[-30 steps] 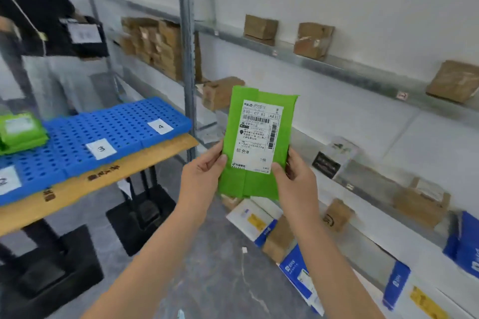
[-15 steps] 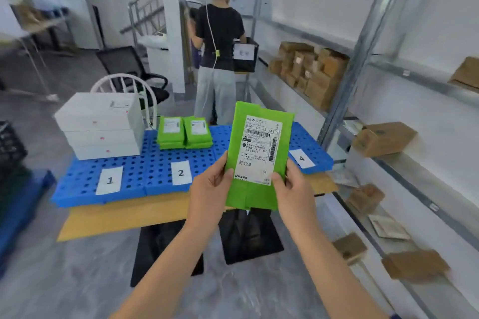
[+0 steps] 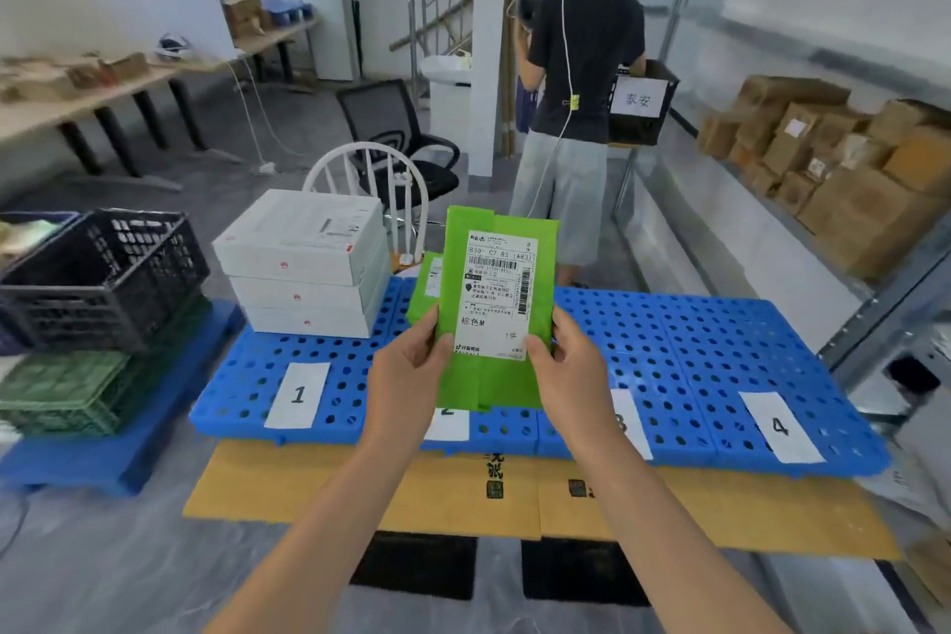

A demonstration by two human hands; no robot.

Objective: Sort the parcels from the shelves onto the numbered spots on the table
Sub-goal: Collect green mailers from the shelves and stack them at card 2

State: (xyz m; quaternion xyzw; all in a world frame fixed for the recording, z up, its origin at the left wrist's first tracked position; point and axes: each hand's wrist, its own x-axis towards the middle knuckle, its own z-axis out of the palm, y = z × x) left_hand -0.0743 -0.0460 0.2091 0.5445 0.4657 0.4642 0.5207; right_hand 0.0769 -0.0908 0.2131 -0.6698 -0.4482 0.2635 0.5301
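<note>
I hold a flat green parcel (image 3: 496, 309) with a white shipping label upright in front of me, over the table. My left hand (image 3: 409, 366) grips its lower left edge and my right hand (image 3: 563, 366) grips its lower right edge. The blue perforated table top (image 3: 694, 350) carries white cards numbered 1 (image 3: 298, 395) and 4 (image 3: 779, 426); cards 2 and 3 are partly hidden by the parcel and my hands. Three white boxes (image 3: 303, 263) are stacked behind card 1. Another green parcel (image 3: 427, 283) lies behind card 2, mostly hidden.
A person (image 3: 581, 108) stands behind the table with a black bin. Metal shelves (image 3: 844, 232) with brown cartons (image 3: 844, 160) run along the right. Black and green crates (image 3: 98, 304) sit on a blue pallet at left. A white chair (image 3: 370, 180) stands behind the table.
The view has swung left from the shelves to face the table squarely. Both hands kept hold of the green parcel, which now hangs over spot 2.
</note>
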